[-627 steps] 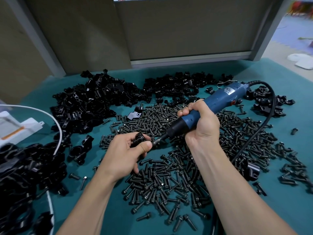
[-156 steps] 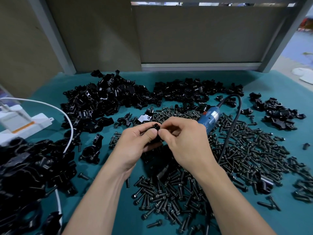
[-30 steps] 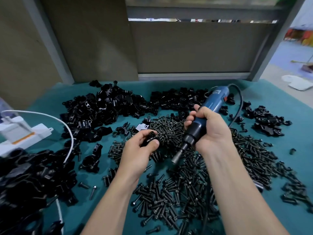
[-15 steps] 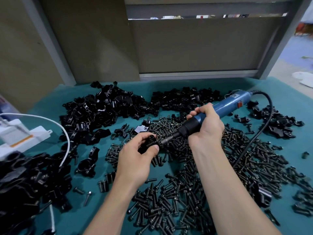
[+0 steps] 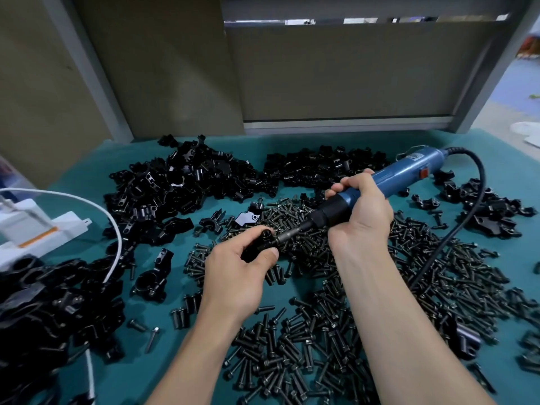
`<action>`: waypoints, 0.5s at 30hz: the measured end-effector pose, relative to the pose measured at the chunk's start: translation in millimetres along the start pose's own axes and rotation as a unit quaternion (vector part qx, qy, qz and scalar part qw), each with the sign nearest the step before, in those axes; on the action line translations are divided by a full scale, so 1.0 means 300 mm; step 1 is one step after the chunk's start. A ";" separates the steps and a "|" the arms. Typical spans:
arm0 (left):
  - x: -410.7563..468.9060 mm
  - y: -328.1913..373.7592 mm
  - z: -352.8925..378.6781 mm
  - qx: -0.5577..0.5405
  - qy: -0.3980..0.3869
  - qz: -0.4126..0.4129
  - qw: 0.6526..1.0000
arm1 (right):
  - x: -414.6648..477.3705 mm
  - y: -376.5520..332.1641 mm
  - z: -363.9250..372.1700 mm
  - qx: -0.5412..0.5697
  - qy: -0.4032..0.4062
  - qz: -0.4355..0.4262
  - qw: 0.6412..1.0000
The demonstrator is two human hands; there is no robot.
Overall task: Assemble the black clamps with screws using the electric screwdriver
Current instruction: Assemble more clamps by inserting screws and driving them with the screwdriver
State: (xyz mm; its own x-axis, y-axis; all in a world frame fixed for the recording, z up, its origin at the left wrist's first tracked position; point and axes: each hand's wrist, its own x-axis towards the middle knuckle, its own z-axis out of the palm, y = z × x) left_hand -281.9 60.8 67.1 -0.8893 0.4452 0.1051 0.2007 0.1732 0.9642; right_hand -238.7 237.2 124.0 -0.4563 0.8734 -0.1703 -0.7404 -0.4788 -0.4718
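Both bare forearms rise from the bottom edge and converge just above the centre of the frame. The left hand (image 5: 236, 276) shows its back to the camera, wrist straight. Its fingers and thumb curl round a black clamp (image 5: 257, 245) just left of centre, the thumb lying along the near side and the index finger over the top.

The right hand (image 5: 361, 213), knuckles up and a little right of centre, wraps fully round the black front barrel of the blue screwdriver (image 5: 403, 172). The tool slants from the upper right down to the lower left. Its bit (image 5: 287, 233) meets the right side of the clamp, but whether it sits in a screw head I cannot tell.

The black cord (image 5: 455, 229) loops from the tool's rear and drops behind the right forearm. Screws (image 5: 321, 331) litter the teal table (image 5: 292, 141) under both hands. Loose clamps (image 5: 181, 182) are heaped at the upper left and top centre. A white device (image 5: 38, 226) sits at the left edge.
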 end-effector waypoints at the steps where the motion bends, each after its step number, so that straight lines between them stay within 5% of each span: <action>1: 0.001 -0.003 -0.001 -0.002 0.001 0.000 1.000 | -0.001 0.003 0.000 -0.001 -0.003 0.000 1.000; 15: -0.002 -0.006 0.008 -0.057 0.024 -0.014 0.998 | -0.026 0.019 0.016 0.000 -0.052 -0.001 0.999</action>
State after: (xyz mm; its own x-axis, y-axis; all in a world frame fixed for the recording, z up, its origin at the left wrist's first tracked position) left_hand -280.7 62.3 64.7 -0.9133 0.3979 0.0870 0.1303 0.0830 0.9880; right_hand -241.8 227.1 126.9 -0.5035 0.8604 -0.0783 -0.7412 -0.4768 -0.4726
